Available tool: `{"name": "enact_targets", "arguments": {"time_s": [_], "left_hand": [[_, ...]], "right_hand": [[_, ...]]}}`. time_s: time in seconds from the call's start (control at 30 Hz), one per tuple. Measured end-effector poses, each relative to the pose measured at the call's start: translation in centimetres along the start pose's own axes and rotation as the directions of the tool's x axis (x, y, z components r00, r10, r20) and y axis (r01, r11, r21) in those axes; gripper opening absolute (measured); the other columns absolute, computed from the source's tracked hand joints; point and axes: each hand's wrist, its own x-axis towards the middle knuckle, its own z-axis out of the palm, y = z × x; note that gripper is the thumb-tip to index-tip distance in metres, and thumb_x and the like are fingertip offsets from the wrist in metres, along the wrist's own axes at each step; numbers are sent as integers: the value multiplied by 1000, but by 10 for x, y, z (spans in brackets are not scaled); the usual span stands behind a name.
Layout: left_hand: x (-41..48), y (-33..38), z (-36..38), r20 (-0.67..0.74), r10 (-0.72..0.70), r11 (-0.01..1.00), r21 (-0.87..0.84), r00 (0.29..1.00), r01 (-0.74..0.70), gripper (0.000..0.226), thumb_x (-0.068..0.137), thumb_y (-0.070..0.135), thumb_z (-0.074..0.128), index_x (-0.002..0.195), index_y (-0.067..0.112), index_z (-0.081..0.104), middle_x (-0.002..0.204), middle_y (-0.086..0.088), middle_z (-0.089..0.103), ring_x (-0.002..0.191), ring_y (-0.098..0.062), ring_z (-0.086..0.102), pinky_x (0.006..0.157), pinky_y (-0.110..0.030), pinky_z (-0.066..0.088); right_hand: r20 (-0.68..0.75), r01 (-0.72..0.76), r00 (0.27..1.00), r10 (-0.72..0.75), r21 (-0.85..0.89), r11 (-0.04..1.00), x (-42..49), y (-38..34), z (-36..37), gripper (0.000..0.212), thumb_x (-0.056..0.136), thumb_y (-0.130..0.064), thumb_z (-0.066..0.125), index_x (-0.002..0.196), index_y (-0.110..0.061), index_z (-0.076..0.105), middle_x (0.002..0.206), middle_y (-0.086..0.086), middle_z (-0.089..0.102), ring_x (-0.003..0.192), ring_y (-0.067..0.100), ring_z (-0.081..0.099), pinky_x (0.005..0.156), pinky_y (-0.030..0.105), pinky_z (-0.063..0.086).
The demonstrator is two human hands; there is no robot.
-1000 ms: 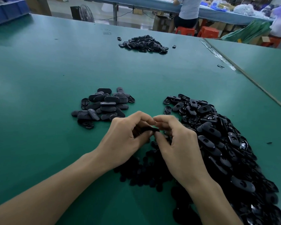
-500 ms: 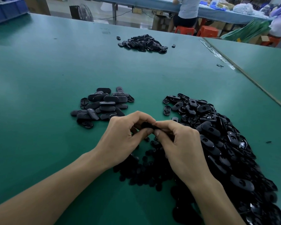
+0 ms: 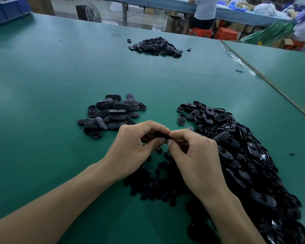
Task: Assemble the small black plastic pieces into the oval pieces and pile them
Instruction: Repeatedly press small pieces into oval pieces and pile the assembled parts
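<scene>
My left hand (image 3: 132, 148) and my right hand (image 3: 195, 155) meet at the middle of the green table (image 3: 42, 103), fingertips together. Both pinch one black oval piece (image 3: 161, 135) between them; most of it is hidden by my fingers. A small pile of assembled oval pieces (image 3: 111, 113) lies just beyond my left hand. A large heap of loose oval pieces (image 3: 239, 155) spreads to the right of my right hand. Small black round pieces (image 3: 153, 184) lie scattered under my wrists.
Another pile of black pieces (image 3: 157, 44) sits far back on the table. A seam (image 3: 271, 85) runs diagonally to a second table on the right. A blue bin (image 3: 5, 9) stands at the far left corner. A person sits at a bench behind.
My hands have stayed in place, fingers working on the oval piece; they drew slightly closer together around it. The piles have not moved.
</scene>
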Motion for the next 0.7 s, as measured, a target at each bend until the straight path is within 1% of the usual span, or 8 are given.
{"name": "enact_targets", "arguments": {"time_s": [0.07, 0.17, 0.33, 0.43, 0.57, 0.7], "left_hand": [[0, 0, 0, 6, -4, 1000, -6, 1000, 4, 34, 86, 4, 77, 101, 34, 72, 90, 11, 77, 81, -9, 74, 78, -20, 57], [0, 0, -1, 14, -6, 1000, -17, 1000, 7, 35, 86, 4, 77, 103, 35, 71, 92, 10, 77, 84, -9, 74, 81, -25, 59], [0, 1, -1, 20, -15, 999, -42, 1000, 16, 38, 87, 2, 75, 106, 35, 72, 96, 10, 78, 88, -9, 75, 85, -30, 59], [1, 1, 0, 17, -21, 999, -42, 1000, 22, 39, 85, 1, 77, 104, 35, 72, 94, 9, 78, 85, -9, 75, 83, -30, 60], [1, -1, 1, 20, -42, 997, -68, 999, 43, 37, 85, 1, 77, 102, 33, 73, 93, 9, 78, 84, -11, 75, 83, -31, 60], [-1, -1, 1, 25, -50, 992, -118, 998, 53, 34, 84, 3, 77, 101, 32, 74, 93, 10, 78, 85, -12, 75, 81, -27, 60]], "right_hand": [[0, -5, 1000, 5, -3, 1000, -1, -1, 0, 16, 91, -13, 71, 105, -18, 77, 90, -13, 73, 84, 1, 67, 79, 18, 53], [-2, -22, 1000, 22, 10, 1000, -1, -3, -1, 16, 91, -13, 71, 105, -18, 76, 90, -14, 73, 85, 0, 67, 80, 18, 52], [16, -56, 998, 55, 54, 997, -2, -5, -2, 14, 92, -12, 70, 103, -18, 75, 87, -20, 69, 86, -5, 65, 76, 10, 50], [32, -66, 997, 64, 66, 996, -1, -4, -2, 13, 92, -12, 70, 102, -19, 74, 85, -20, 68, 84, -6, 65, 75, 8, 50], [18, -60, 998, 59, 71, 996, -1, -3, -2, 14, 90, -10, 71, 101, -19, 75, 83, -22, 68, 82, -8, 65, 73, 4, 47], [14, -43, 999, 42, 49, 998, -2, -1, -2, 16, 89, -9, 72, 102, -18, 76, 85, -22, 69, 84, -6, 66, 76, 7, 50]]}}
